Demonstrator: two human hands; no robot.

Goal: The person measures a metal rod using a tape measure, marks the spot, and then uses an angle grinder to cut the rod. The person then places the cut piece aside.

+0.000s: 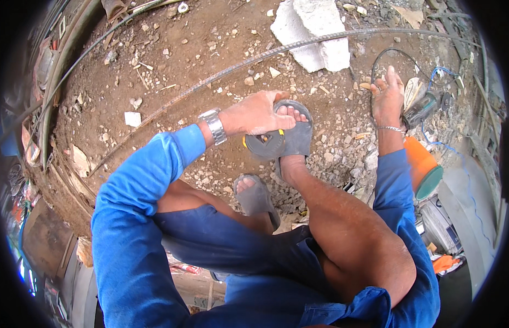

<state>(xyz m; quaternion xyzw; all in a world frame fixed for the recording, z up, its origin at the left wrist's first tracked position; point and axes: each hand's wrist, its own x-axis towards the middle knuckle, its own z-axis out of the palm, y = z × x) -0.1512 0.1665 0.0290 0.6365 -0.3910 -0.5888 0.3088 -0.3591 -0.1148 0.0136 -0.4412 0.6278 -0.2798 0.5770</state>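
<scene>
Ahead lies rebar point(320, 39), a grinder point(421, 110) beside the loosely spread right hand point(388, 99), the left point(257, 113) perhaps clasping a disc point(265, 145).

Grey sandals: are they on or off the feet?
On: both sandals are worn, with toes showing at the open fronts.

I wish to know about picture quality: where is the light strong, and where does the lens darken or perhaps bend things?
Head view: the white block is very bright, almost washed out; head view: bluish glare shows near the lower left edge; head view: the corners are black, and the steel bar looks curved, perhaps partly from the lens.
</scene>
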